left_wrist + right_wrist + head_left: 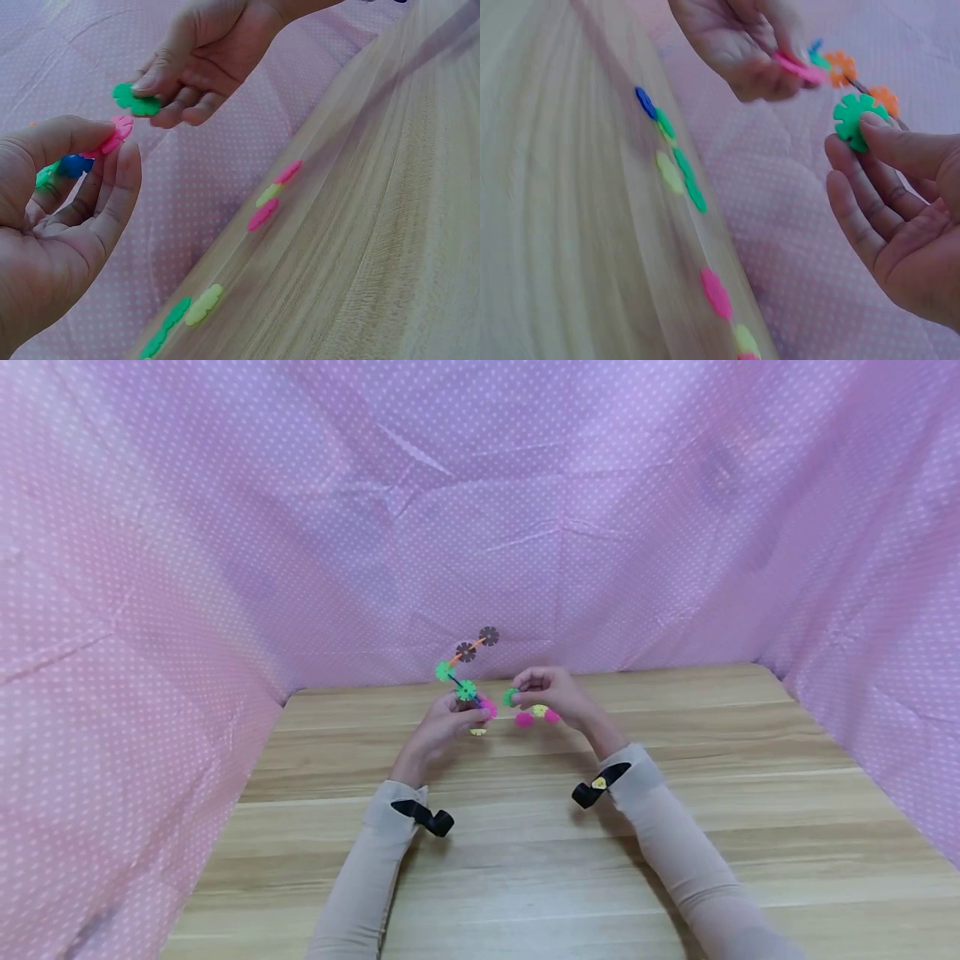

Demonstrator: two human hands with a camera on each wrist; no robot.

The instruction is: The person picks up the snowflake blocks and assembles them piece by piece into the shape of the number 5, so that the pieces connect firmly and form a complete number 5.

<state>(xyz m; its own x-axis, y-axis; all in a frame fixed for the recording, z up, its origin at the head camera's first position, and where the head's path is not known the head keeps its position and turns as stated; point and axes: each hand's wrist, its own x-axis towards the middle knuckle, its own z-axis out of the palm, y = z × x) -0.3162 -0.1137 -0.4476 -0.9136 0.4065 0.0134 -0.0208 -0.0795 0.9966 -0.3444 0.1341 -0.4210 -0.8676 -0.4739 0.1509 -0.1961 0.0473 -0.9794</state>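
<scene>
My left hand point(440, 727) pinches a pink notched snowflake disc point(120, 132) between thumb and fingers. That disc is the near end of a zigzag chain of interlocked discs. Green discs point(466, 691), a dark blue one point(75, 166), orange ones point(842, 67) and brown ones point(466, 652) make up the rest, which rises up and away from the hand. In my right hand point(557, 695) a single green snowflake disc point(849, 121) is held by thumb and fingertips. It is close to the pink disc, with a small gap between them in the left wrist view.
On the wooden table point(495, 860), near its far edge, lie loose discs: pink point(717, 293), yellow point(204, 304), green point(688, 178) and blue point(646, 103). A pink dotted cloth point(480, 527) hangs behind the table and along both sides.
</scene>
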